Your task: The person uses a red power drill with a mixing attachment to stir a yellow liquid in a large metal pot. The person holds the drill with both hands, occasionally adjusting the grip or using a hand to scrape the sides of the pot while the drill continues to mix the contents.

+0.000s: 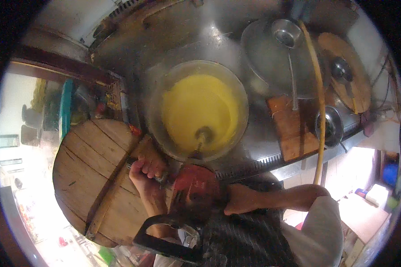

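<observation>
A red and black hand-held electric mixer (194,187) leans over a big round pot (242,118). Its shaft reaches down into thick yellow liquid (187,107), where the paddle is mostly sunk and hidden. My left hand (146,172) is closed round a side handle of the mixer, beside a round wooden lid (89,164). On the opposite side my right hand (241,199) holds the mixer; its fingers are partly hidden in shadow. The black loop handle (165,242) of the mixer points back toward my body.
Farther right a large vat (258,62) has a long-handled ladle (288,34) across it. A long yellow pole (317,89), a wooden board (289,129), a metal bowl (336,127) and another round wooden lid (358,91) are there too. A slotted drain (249,167) edges the metal stove top.
</observation>
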Action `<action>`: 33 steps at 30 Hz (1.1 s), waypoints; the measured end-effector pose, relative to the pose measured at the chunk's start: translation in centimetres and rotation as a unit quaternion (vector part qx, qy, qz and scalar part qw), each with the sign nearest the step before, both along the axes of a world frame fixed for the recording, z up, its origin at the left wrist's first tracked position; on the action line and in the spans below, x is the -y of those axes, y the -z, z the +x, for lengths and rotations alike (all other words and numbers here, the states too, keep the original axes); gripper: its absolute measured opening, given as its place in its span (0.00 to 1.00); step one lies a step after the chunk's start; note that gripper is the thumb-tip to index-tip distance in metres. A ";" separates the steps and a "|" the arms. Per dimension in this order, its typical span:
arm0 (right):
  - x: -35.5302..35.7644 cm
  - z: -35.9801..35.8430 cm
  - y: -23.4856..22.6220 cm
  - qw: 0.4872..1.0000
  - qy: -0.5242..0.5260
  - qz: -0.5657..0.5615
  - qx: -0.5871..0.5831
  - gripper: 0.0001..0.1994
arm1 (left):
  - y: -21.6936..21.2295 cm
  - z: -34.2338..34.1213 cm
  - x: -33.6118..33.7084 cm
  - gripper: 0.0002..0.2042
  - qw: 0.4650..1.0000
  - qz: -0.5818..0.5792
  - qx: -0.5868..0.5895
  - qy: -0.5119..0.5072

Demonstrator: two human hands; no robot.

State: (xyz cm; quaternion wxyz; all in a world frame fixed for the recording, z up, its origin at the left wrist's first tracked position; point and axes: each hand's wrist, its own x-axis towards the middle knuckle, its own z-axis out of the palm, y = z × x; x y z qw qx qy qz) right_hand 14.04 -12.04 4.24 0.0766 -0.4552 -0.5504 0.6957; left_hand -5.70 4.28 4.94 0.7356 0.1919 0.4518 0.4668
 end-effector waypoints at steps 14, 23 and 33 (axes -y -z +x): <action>-3.6 0.1 9.5 0.986 0.076 0.123 -0.082 0.28 | 2.7 1.6 -2.9 0.08 0.993 0.091 0.017 0.068; -7.0 1.3 12.0 0.935 0.313 0.100 -0.130 0.34 | 5.0 5.1 -7.2 0.05 0.993 0.091 0.029 0.068; -4.1 1.8 12.1 0.934 0.322 0.136 0.074 0.24 | 6.8 7.2 -7.1 0.03 0.977 0.080 0.135 0.144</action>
